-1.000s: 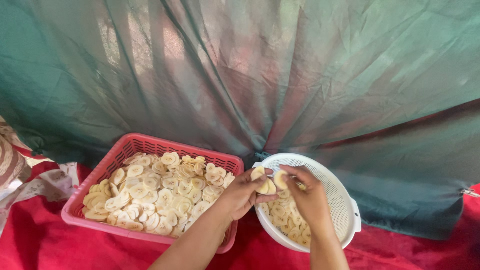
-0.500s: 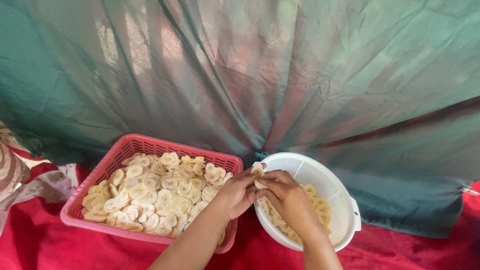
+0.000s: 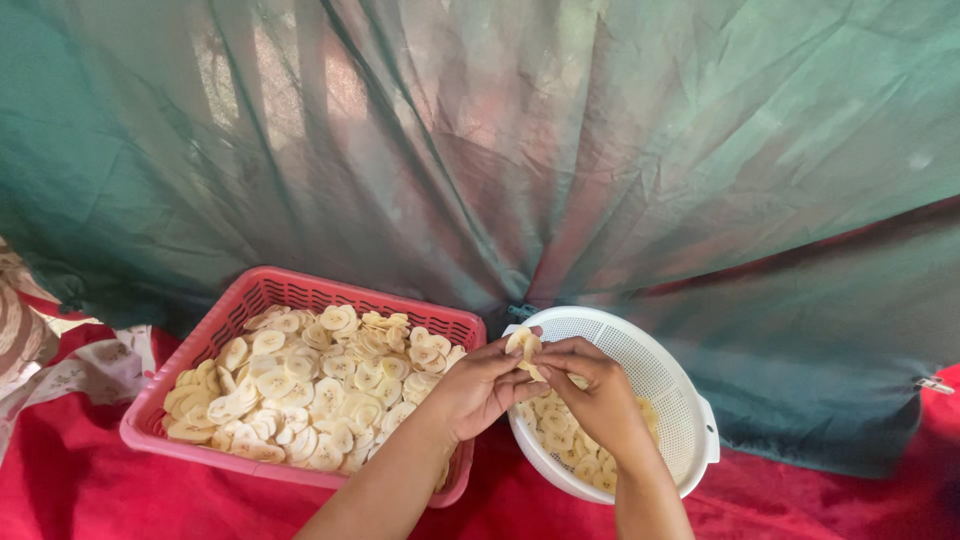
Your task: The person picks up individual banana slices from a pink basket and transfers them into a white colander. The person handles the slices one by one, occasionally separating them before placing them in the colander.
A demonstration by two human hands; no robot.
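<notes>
My left hand [image 3: 480, 385] and my right hand [image 3: 592, 392] meet over the near-left rim of a white perforated colander [image 3: 672, 385]. Both pinch a small clump of pale yellow banana slices [image 3: 523, 345] between their fingertips. More slices [image 3: 568, 445] lie in the bottom of the colander, partly hidden by my right hand. To the left stands a pink plastic basket [image 3: 235, 320] with a spread layer of the same slices [image 3: 300, 390]. My left forearm crosses the basket's near right corner.
A red cloth [image 3: 800, 500] covers the surface under both containers. A green translucent fabric sheet [image 3: 600, 150] hangs close behind them. At the far left edge lies patterned cloth [image 3: 60, 365].
Both hands have shifted left, from over the colander's middle to its left rim beside the basket. The clump of slices stays between the fingertips.
</notes>
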